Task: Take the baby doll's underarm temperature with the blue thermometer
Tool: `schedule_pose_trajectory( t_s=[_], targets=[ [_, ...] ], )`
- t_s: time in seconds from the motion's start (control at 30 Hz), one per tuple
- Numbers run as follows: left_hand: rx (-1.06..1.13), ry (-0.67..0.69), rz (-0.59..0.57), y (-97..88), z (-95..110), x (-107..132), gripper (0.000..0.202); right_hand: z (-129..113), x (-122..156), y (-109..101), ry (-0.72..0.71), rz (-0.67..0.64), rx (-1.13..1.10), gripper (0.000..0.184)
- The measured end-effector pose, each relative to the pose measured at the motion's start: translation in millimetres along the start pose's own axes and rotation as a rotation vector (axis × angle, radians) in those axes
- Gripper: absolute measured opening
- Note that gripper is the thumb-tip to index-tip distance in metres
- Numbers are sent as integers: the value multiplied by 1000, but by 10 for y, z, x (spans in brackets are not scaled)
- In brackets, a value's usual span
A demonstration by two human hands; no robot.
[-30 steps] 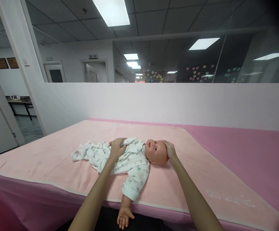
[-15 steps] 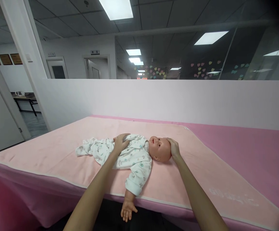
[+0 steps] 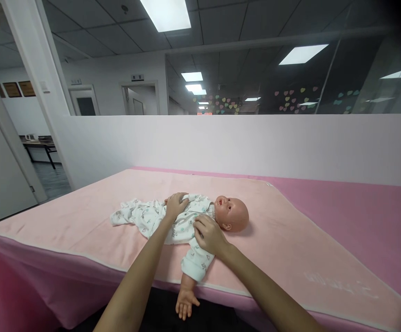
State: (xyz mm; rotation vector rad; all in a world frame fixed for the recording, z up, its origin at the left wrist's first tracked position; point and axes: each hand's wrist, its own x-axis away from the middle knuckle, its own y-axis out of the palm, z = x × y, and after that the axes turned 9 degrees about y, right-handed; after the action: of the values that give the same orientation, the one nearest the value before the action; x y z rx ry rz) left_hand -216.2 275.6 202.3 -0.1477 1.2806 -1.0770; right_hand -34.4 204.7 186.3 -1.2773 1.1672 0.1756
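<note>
Baby doll lay along the near edge of the peach mat, head rightward; left hand draped its waist, right hand curled headward at its chest, both grips unclear.

A baby doll lies on a peach mat spread over what seems a pink-covered bed.
</note>
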Motion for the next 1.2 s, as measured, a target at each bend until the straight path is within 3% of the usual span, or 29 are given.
schedule_pose_trajectory(
  t_s=[0.17, 0.33, 0.53, 0.7, 0.97, 1.07, 1.2],
  targets=[
    [-4, -15, -6, 26, -23, -37, 28, 13, -53, 47, 264, 34, -5, 25],
    [-16, -25, -12, 13, 1, -32, 28, 52, -220, 118, 327, 27, 149, 31],
    [-51, -9, -1, -4, 29, -4, 27, 84, -533, 301, 506, -65, 196, 20],
    [-46, -14, -1, 10, 16, -19, 27, 201, -602, 423, 601, 83, 64, 20],
    [-50, -6, -9, 9, 30, -21, 26, 311, -609, 502, 608, 248, -59, 27],
    [-50, -16, -3, 6, 33, -14, 27, 276, -595, 469, 600, 304, -180, 27],
    [-53, -20, 8, -7, 42, -6, 27, 164, -563, 312, 587, 510, -374, 24]
  ],
)
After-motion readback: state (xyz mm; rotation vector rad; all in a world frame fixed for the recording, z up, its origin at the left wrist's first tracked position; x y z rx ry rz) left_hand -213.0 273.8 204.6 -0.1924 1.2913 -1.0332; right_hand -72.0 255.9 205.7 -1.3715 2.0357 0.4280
